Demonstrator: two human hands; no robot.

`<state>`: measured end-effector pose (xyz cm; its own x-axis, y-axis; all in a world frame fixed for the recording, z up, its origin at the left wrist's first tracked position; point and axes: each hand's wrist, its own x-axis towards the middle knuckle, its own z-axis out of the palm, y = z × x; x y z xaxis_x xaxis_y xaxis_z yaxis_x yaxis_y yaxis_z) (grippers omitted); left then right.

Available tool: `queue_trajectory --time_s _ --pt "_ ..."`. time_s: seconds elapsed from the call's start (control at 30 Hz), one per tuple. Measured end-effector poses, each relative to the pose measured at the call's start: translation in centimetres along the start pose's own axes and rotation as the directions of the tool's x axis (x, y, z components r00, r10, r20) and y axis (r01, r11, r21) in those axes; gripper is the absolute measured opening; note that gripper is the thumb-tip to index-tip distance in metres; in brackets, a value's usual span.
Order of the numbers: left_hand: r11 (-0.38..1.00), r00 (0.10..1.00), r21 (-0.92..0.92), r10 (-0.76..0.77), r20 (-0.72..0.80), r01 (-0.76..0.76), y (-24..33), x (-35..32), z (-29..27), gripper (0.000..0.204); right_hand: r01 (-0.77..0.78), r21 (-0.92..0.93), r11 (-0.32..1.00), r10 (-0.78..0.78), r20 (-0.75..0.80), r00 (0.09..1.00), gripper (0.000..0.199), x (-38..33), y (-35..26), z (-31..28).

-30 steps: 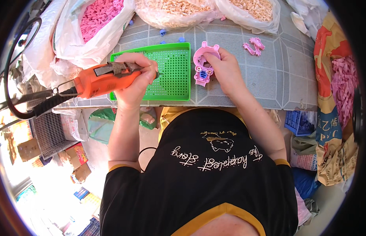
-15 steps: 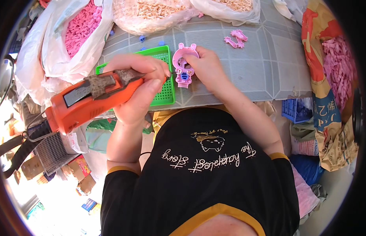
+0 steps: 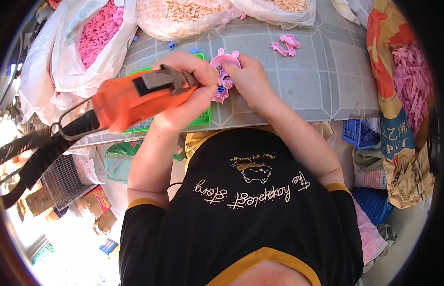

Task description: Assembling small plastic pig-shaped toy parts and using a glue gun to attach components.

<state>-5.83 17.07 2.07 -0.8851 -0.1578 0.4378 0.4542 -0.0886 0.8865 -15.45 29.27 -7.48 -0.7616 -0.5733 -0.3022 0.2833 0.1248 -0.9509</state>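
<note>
My left hand (image 3: 187,97) is wrapped round an orange electric screwdriver (image 3: 121,101), a black cord and coil trailing from its back end. Its front end meets a pink plastic toy shell (image 3: 226,57) with two small ears and a ring-shaped top. A small blue piece (image 3: 221,89) sits in the lower part of the shell; the left fingers partly cover it, and the screwdriver's tip is hidden there. On the shell's right side, my right hand (image 3: 250,82) pinches the ring and steadies it on the table. Beneath my left hand lies a green mesh tray (image 3: 203,118), mostly covered.
Loose pink parts (image 3: 287,45) lie on the grey tiled-pattern table (image 3: 317,81), far right. Bags of pink pieces (image 3: 100,33) and beige pieces (image 3: 188,12) line the far side. Small blue parts (image 3: 172,45) lie behind the tray. A large sack (image 3: 391,105) stands at the right.
The screwdriver and my left hand have shifted right, over the blue piece in the shell. The shell has barely moved, and my right hand keeps its hold.
</note>
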Motion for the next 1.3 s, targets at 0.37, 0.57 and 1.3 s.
queue_trajectory --time_s 0.37,0.57,1.3 --pt "0.987 0.961 0.091 0.152 -0.233 -0.135 2.4 -0.5 -1.8 0.031 0.016 0.027 1.000 -0.015 -0.006 1.000 0.017 -0.4 -0.2 0.0" --pt "0.987 0.904 0.163 0.075 -0.420 -0.006 0.9 -2.0 -5.1 0.029 -0.020 0.118 0.993 0.016 0.035 0.999 0.018 -0.8 -0.8 0.1" --pt "0.955 0.888 0.284 0.061 -0.455 0.080 0.8 -1.9 -4.6 0.030 -0.002 0.006 1.000 0.002 0.038 0.999 0.020 -0.5 -0.8 -0.5"
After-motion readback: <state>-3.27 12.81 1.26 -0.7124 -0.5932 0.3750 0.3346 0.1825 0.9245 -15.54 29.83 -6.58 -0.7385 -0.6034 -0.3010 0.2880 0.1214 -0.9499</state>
